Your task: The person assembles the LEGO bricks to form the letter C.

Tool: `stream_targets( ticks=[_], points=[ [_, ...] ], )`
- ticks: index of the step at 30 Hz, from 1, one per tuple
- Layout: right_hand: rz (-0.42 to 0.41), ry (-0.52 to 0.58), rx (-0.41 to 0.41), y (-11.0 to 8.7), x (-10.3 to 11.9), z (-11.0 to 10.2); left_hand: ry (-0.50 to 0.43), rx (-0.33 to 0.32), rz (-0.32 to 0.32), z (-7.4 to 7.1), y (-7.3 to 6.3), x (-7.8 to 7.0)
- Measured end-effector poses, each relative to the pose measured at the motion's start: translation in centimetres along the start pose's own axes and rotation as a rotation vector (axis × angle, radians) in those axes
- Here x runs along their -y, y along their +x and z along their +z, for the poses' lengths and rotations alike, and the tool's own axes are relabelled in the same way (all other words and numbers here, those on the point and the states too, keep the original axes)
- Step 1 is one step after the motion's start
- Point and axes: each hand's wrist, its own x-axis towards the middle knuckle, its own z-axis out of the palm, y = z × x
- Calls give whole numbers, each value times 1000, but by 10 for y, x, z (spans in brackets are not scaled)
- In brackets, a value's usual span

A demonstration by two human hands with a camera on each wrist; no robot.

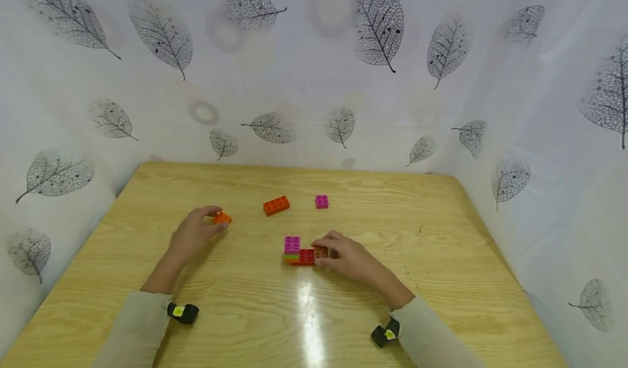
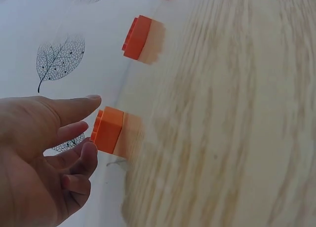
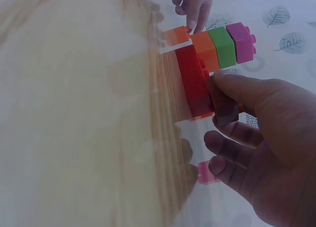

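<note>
Beside my left hand (image 1: 193, 236) is a small orange brick (image 1: 223, 218) on the table, its studs upward. Thumb and fingers curve loosely around it; a slight gap shows by the thumb in the left wrist view. My right hand (image 1: 349, 254) pinches a brown brick (image 3: 225, 101) between thumb and index finger, over one end of a long red brick (image 3: 194, 84). At the red brick's other end rise an orange brick (image 3: 204, 50), a green brick (image 3: 223, 47) and a pink brick (image 3: 240, 43) on top. My right hand's other fingers are loosely bent.
Farther back on the wooden table (image 1: 235, 302) lie a long orange-red brick (image 1: 277, 205) and a small magenta brick (image 1: 321, 201). A white curtain (image 1: 304, 73) with leaf prints surrounds the back and sides. Each wrist wears a small black camera.
</note>
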Motion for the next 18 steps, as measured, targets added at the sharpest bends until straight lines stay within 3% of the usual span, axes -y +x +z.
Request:
stream_targets(
  ticks=[18],
  points=[
    [-3, 0, 5, -1, 2, -1, -5, 28, 8, 1, 2, 2]
  ],
)
